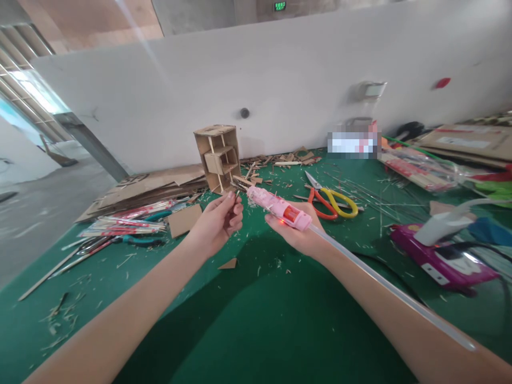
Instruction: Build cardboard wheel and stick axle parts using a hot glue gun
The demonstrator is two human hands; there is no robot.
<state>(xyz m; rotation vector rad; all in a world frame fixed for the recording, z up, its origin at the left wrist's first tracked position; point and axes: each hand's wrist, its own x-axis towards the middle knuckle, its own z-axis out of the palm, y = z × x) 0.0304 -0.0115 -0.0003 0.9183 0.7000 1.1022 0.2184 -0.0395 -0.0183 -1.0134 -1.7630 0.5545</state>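
My right hand (296,229) is wrapped round a pink hot glue gun (276,205) with a small glowing light on its side. A long clear glue stick (384,282) runs out of its back along my right forearm. In my left hand (222,218), fingertips are pinched on a small thin stick (237,196), mostly hidden by the fingers. The glue gun's nozzle points at these fingertips. Just behind stands a small cardboard shelf (218,157), upright, with thin stick posts between its levels.
Orange-and-yellow-handled scissors (332,202) lie right of the glue gun. A purple power strip (440,261) with plugs is at the right. Bundled sticks (128,224), pliers (140,241) and flat cardboard (148,189) lie left. Scraps (272,160) line the wall on the green table (248,330).
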